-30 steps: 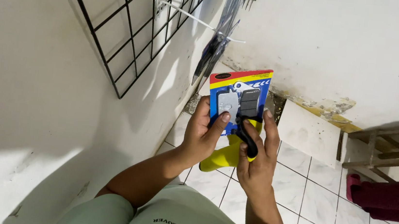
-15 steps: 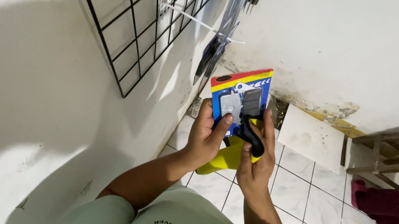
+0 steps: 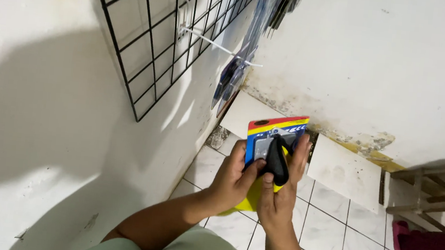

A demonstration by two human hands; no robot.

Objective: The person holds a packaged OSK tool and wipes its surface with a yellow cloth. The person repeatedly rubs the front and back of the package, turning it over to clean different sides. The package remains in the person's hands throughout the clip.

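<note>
Right hand closed around a black handled tool, fingers curled along its far edge, thumb tucked beneath. Long axis of that black piece running from about 6 o'clock to 12 o'clock, slightly tipped toward 11, top end laid against the carded package. Left hand pinching the same blister card from the 9 o'clock side, thumb pressed on the clear bubble over the grey part, remaining fingers wrapped behind the card. Both hands touching the package, held in the air above the floor, neither nearer than the other; right at its 5 o'clock, left at its 8 o'clock. Card upright, its red and yellow band toward 12 o'clock. A yellow object showing just under the hands at 6 o'clock, kind hard to tell. Farther out at 10 o'clock, a black wire grid panel on the white wall, with packaged goods hanging from a white peg at 11. White tiled floor below; a wooden frame at 3 o'clock.
</note>
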